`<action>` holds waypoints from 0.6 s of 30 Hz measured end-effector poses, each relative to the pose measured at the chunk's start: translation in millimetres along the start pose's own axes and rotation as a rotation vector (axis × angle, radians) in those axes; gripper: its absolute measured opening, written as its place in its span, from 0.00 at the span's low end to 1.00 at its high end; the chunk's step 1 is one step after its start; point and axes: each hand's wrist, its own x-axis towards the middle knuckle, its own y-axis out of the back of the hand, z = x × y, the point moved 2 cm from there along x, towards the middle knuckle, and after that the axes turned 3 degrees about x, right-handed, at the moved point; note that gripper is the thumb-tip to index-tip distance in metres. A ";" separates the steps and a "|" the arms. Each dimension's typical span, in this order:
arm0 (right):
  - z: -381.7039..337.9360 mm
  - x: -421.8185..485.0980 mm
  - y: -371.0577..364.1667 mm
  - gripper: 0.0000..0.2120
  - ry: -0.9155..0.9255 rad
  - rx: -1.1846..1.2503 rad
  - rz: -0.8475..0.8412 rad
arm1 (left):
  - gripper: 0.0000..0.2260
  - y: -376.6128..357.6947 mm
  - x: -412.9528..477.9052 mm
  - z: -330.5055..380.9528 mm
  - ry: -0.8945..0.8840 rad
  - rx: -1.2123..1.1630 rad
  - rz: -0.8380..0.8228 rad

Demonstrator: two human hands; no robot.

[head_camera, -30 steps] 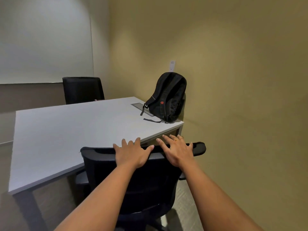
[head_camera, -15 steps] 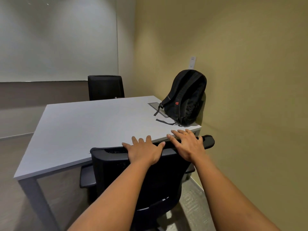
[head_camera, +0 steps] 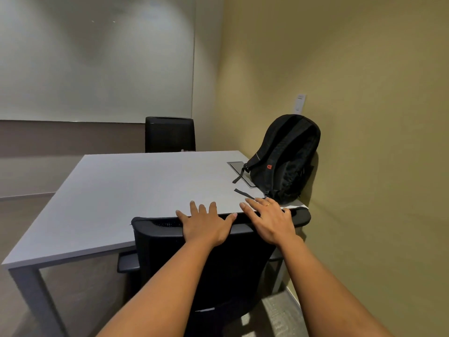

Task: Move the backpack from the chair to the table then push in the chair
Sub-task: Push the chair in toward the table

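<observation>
The black backpack (head_camera: 286, 161) stands upright on the far right corner of the grey table (head_camera: 136, 190), leaning against the yellow wall, its straps trailing on the tabletop. The black office chair (head_camera: 160, 239) is right in front of me, with the top of its backrest level with the table's near edge. My left hand (head_camera: 205, 226) lies flat on the top of the backrest, fingers spread. My right hand (head_camera: 269, 221) rests the same way further right, close to the backpack's loose strap. The chair's seat is hidden under the table and behind the backrest.
A second black chair (head_camera: 170, 135) stands at the table's far side. A flush cable panel (head_camera: 235, 165) sits in the tabletop beside the backpack. The yellow wall with a white switch (head_camera: 300, 104) runs close along the right. Open floor lies to the left.
The chair has rolled forward under my hands, and its backrest now meets the table's near edge. I have stepped closer. The backpack has not moved.
</observation>
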 end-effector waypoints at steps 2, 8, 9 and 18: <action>5.5 12.1 -1.9 0.30 0.010 -0.006 -0.007 | 0.35 -1.5 11.8 4.3 0.014 -0.006 0.003; 24.5 51.1 -3.5 0.30 0.028 -0.005 -0.021 | 0.36 -3.1 47.1 20.2 0.043 -0.018 0.022; 27.8 57.5 -4.1 0.30 0.030 -0.005 -0.030 | 0.36 -3.4 52.1 23.1 0.050 -0.025 0.025; 52.9 112.3 -9.3 0.29 0.067 0.011 -0.033 | 0.38 -5.8 102.5 44.4 0.107 -0.041 0.043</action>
